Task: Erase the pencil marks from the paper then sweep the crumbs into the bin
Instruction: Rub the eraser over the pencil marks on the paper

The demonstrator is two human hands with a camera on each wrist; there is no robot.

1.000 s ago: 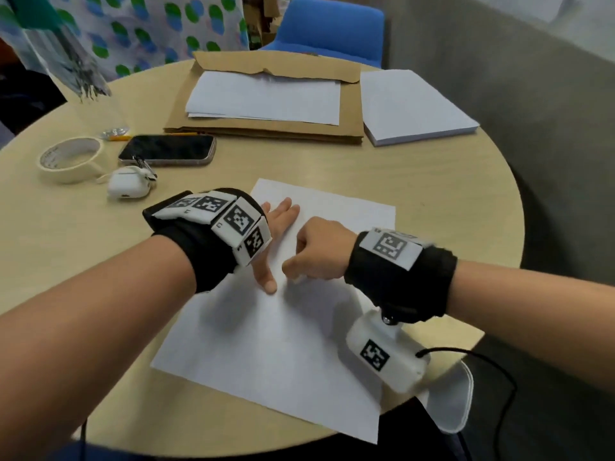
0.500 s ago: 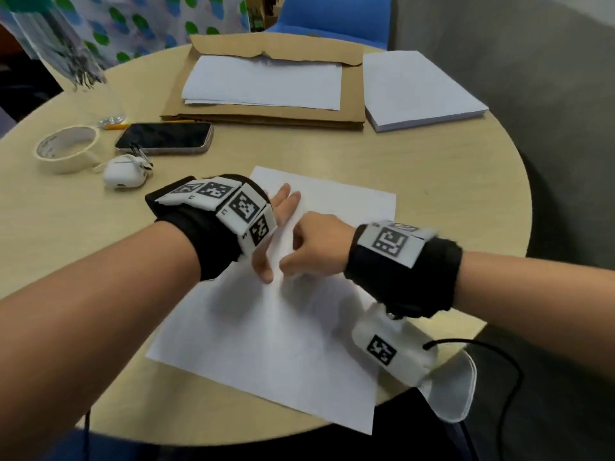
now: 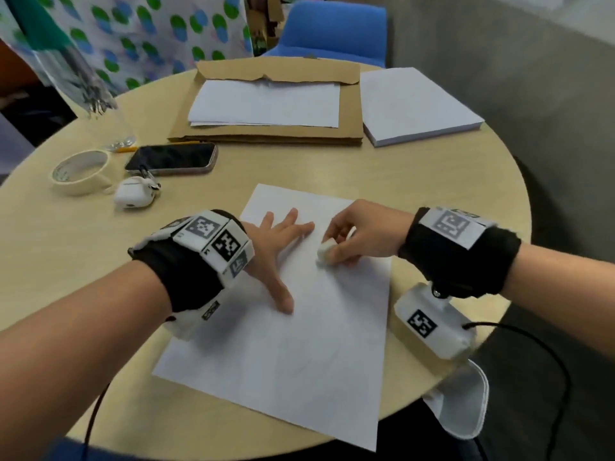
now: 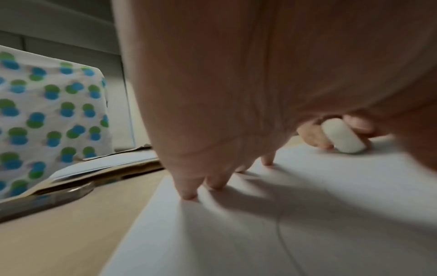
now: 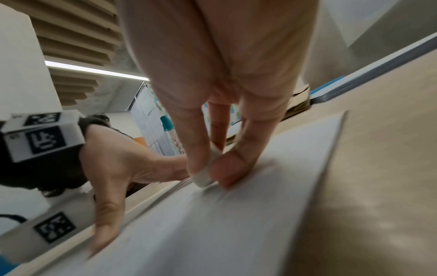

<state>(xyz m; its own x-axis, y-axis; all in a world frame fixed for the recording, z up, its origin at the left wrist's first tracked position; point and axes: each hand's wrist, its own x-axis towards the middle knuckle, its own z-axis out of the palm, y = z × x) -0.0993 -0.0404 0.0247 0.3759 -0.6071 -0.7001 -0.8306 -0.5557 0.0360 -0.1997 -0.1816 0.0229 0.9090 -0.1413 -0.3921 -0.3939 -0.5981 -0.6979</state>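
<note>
A white sheet of paper (image 3: 299, 344) lies on the round wooden table (image 3: 416, 181) in front of me, with a faint pencil line (image 4: 281, 233) on it. My left hand (image 3: 279, 241) lies flat on the sheet's upper left part, fingers spread and pressing down. My right hand (image 3: 352, 241) pinches a small white eraser (image 3: 325, 250) between thumb and fingers, its lower end touching the paper just right of the left hand. The eraser (image 5: 202, 177) also shows in the right wrist view, and in the left wrist view as a white eraser (image 4: 343, 136). No bin is in view.
A phone (image 3: 171, 158), a tape roll (image 3: 81, 171) and a white earbud case (image 3: 134, 196) sit at the left. Behind lie a cardboard folder with sheets (image 3: 266, 104) and a paper stack (image 3: 416, 104). A blue chair (image 3: 332, 28) stands beyond the table.
My right hand has moved right and away from the left, turning so the eraser shows. The left hand's fingers have spread wider on the paper.
</note>
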